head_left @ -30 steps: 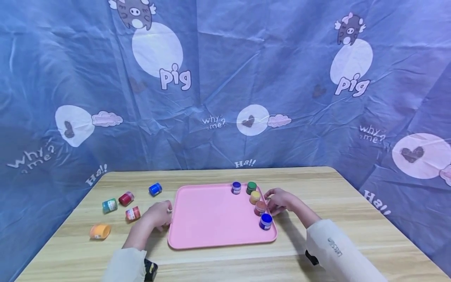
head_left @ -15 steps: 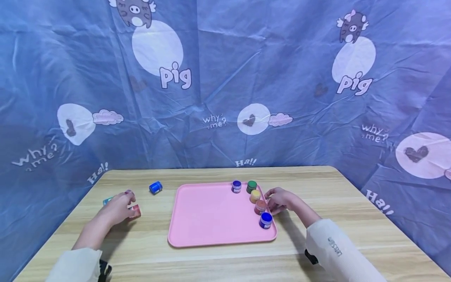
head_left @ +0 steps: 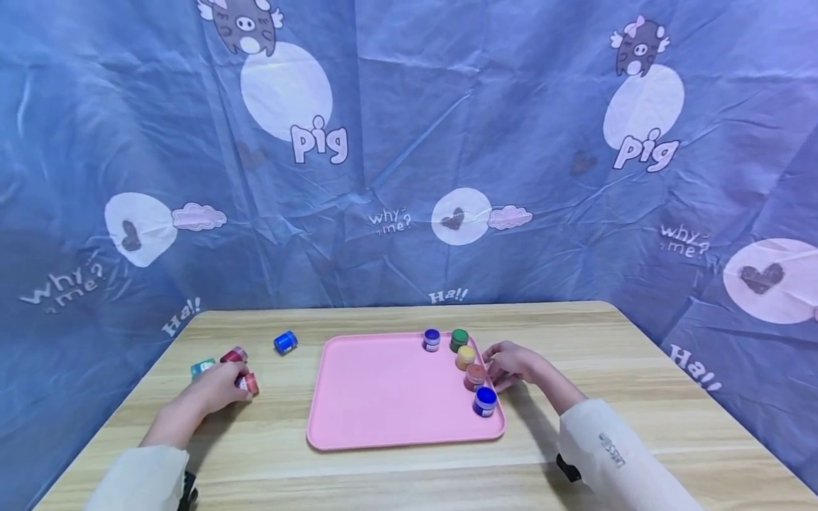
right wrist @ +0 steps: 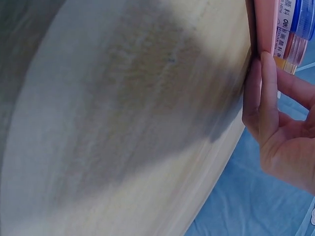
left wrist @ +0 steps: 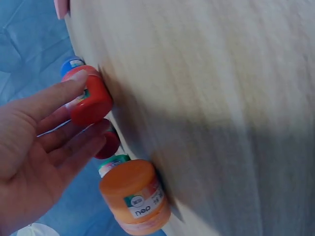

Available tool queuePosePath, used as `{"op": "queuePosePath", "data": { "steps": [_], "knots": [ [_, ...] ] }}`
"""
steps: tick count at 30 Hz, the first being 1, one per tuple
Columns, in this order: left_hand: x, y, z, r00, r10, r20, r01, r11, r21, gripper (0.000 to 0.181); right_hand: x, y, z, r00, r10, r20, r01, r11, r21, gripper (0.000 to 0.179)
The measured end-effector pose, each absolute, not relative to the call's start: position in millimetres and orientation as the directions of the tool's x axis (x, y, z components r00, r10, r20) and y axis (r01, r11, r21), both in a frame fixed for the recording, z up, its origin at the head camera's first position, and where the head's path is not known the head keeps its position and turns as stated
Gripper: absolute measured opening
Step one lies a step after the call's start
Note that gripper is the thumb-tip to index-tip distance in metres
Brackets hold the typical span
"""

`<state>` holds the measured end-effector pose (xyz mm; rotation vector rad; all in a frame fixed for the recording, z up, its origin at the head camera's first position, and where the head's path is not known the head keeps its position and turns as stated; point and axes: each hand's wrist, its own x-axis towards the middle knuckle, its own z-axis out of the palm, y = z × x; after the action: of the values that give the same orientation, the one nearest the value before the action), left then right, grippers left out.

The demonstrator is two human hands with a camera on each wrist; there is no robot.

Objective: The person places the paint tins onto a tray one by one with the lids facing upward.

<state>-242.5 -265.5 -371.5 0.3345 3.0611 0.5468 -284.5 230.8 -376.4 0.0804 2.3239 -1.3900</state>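
My left hand (head_left: 217, 389) holds a red paint jar (left wrist: 92, 101) lying on its side, the thumb on one side and the fingers on the other. A dark red jar (head_left: 234, 354) and a teal-green one (head_left: 202, 367) lie beside that hand. An orange paint jar (left wrist: 135, 194) appears below the fingers in the left wrist view; the left arm hides it from the head view. My right hand (head_left: 511, 364) grips the right rim of the pink tray (head_left: 383, 446), with fingertips against its wall (right wrist: 266, 34).
Along the tray's right side stand a dark blue jar (head_left: 431, 341), a green jar (head_left: 459, 340), a yellow jar (head_left: 465, 358), a brown jar (head_left: 475, 377) and a bright blue jar (head_left: 485, 402). Another blue jar (head_left: 285, 343) lies left of the tray on the wooden table (head_left: 409, 479).
My left hand has left the tray's left edge, moved left to the loose jars and taken hold of the red one. The right hand has stayed at the tray's right rim.
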Motion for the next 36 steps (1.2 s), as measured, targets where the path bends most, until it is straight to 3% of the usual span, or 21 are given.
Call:
{"op": "queuePosePath", "data": {
  "steps": [10, 18, 29, 36],
  "knots": [
    [-243.6, -264.7, -376.1, -0.983, 0.181, 0.042, 0.183, 0.913, 0.365, 0.033, -284.4, 230.6, -374.0, -0.91, -0.159, -0.383, 0.259, 0.504, -0.824, 0.036],
    [-243.0, -255.7, -375.6, -0.964, 0.203, 0.173, 0.251, 0.91, 0.331, 0.025, -286.4, 230.6, -373.8, -0.905, -0.161, -0.395, 0.267, 0.508, -0.819, 0.037],
    [-250.7, -220.3, -365.0, -0.969, 0.166, 0.181, 0.222, 0.907, 0.357, 0.021, -287.4, 229.3, -373.9, -0.903, -0.163, -0.397, 0.263, 0.523, -0.811, 0.037],
    [-253.4, -202.5, -361.4, -0.966, 0.183, 0.185, 0.239, 0.904, 0.354, 0.033, -286.0, 229.3, -378.0, -0.903, -0.15, -0.402, 0.272, 0.524, -0.807, 0.037]
  ]
}}
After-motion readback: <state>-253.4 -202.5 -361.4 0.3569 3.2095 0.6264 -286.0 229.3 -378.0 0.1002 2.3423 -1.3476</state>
